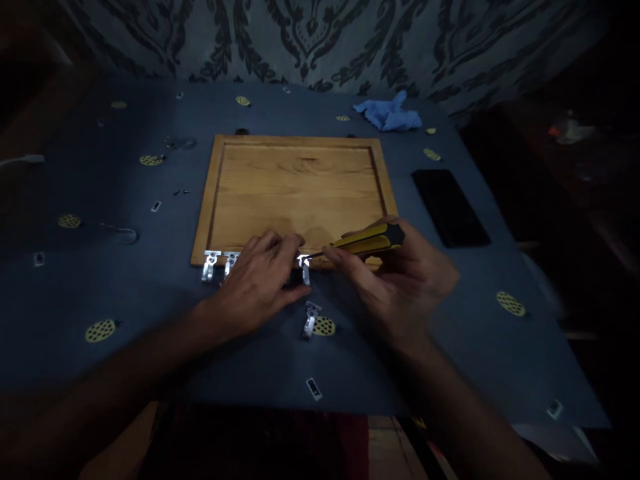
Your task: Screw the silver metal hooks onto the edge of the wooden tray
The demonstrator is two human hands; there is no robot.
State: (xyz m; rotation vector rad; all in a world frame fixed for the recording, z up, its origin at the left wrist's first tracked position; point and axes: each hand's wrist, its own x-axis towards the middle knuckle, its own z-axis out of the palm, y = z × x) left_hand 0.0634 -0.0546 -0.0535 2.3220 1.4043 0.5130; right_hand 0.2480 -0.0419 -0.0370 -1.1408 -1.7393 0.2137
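Note:
A wooden board [300, 187] with a raised frame lies flat on the table. My right hand [405, 280] is closed round a yellow-and-black screwdriver [367, 240]. Its tip meets the top of a shiny metal hook [305, 272] at the board's near edge. My left hand [263, 280] rests over that edge, with index finger and thumb at either side of this hook, holding it. Further left along the edge sit a metal hook [209, 267] and another metal hook [229, 263], partly hidden by my left hand. One loose metal hook [311, 321] lies on the cloth in front.
The blue tablecloth [165, 353] has a pineapple print. A black phone [450, 207] lies right of the board, a crumpled blue cloth [390, 113] behind it. On the left are small screws [181, 193], a curved metal piece [120, 233] and a cable end [33, 159].

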